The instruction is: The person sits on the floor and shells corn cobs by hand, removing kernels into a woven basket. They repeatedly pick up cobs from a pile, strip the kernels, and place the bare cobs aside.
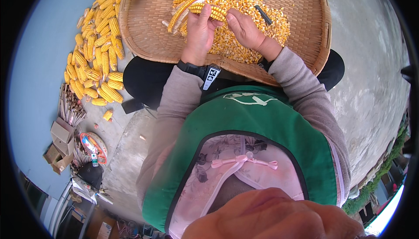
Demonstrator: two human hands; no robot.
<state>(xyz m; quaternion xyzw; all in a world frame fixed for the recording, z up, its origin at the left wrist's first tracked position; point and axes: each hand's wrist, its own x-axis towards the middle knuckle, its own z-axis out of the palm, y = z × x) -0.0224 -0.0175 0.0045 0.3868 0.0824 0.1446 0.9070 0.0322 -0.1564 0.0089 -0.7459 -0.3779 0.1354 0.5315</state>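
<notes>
My left hand (200, 37) grips a partly shelled ear of yellow corn (196, 8), thumb along its top. At the ear's right end, the thumb and curled fingers of my right hand (244, 29) press on the kernels. Both hands are above a woven bamboo tray (304, 19) that rests across my lap. Loose corn kernels (229, 50) are heaped in it. Left of my left hand lie partly stripped ears (180, 14), with pale bare strips between their kernel rows. A short dark bar (263, 14) lies on the kernels, right of my right hand.
A large pile of unshelled ears (98, 49) lies on the concrete floor at the left, by a pale blue wall (39, 75). Nearer me stand bundled sticks (70, 104), a cardboard box (60, 137) and a basin (100, 145) with packages. A dark flat object (132, 106) is by my left knee.
</notes>
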